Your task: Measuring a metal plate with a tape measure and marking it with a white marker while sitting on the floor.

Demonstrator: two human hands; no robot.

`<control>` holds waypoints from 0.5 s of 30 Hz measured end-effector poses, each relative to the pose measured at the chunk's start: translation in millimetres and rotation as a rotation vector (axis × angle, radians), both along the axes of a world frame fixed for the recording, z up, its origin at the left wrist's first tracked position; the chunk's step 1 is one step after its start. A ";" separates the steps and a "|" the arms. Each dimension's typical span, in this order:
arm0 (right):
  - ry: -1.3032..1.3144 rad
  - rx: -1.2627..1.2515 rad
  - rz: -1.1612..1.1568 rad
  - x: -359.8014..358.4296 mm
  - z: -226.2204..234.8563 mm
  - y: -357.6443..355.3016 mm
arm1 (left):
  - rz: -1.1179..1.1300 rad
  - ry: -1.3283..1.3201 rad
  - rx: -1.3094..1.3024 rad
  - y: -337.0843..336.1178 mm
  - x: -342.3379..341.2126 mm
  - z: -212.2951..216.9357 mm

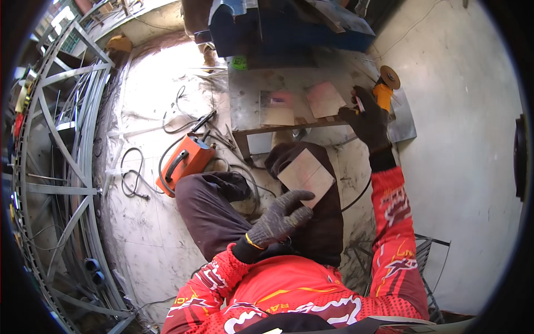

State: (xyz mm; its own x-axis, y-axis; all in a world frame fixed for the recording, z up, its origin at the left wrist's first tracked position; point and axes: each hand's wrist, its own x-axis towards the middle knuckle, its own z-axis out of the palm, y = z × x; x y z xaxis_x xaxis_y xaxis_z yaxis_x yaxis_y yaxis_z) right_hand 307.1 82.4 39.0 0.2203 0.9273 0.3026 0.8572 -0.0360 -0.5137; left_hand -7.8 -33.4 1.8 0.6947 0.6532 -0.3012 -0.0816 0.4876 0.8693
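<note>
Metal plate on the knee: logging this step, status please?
Left hand flat on metal plate. Right hand grasping angle grinder. Nothing between.

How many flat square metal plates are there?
3. One rests on the person's knee under the left hand; two lie side by side on the low table, left and right. Others may be hidden.

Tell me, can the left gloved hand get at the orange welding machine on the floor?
Probably yes: the left gloved hand rests on a flat metal plate on the lap, and nothing blocks the way to the orange welding machine.
</note>
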 end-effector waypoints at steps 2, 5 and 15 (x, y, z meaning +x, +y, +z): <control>0.129 -0.032 0.027 16.1 -25.3 43.5 | -0.016 -0.017 -0.002 -5.4 4.3 -4.0; 0.176 -0.115 0.059 27.1 -56.1 79.4 | -0.089 -0.083 -0.052 -7.8 6.7 -5.5; -0.086 -0.019 0.034 18.9 -62.4 106.6 | -0.213 -0.016 0.016 -6.4 7.9 -6.5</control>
